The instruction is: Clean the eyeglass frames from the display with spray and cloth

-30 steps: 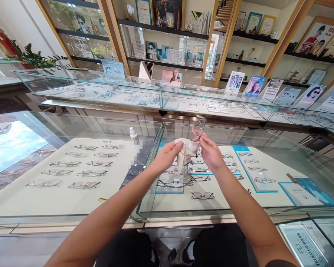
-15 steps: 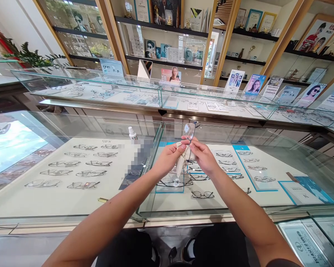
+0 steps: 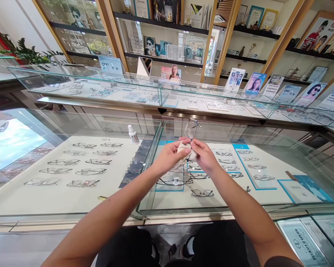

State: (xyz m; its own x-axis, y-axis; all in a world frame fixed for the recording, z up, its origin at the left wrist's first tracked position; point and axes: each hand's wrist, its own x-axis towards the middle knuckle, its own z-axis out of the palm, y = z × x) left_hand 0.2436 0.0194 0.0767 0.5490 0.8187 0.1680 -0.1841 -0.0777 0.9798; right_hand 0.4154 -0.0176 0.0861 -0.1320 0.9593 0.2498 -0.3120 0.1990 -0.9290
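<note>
A pair of thin-framed glasses (image 3: 191, 130) is held up over the glass counter, one lens standing above my fingers. My right hand (image 3: 204, 154) is closed on the frame near its middle. A pale cleaning cloth (image 3: 183, 149) is pinched in my left hand (image 3: 171, 155), thumb in front, and wraps the lower part of the glasses. That lower lens is mostly hidden by the cloth and fingers. Both hands touch one another at the cloth.
A white spray bottle (image 3: 133, 135) stands on the counter to the left. Several glasses, such as one round pair (image 3: 202, 193), lie in the display case (image 3: 167, 212) beneath my arms. A second glass case (image 3: 144, 89) runs behind, with poster cards on top.
My left thumb has moved slightly right across the cloth, which now bunches round the lower lens instead of hanging down. The glasses have tilted a little.
</note>
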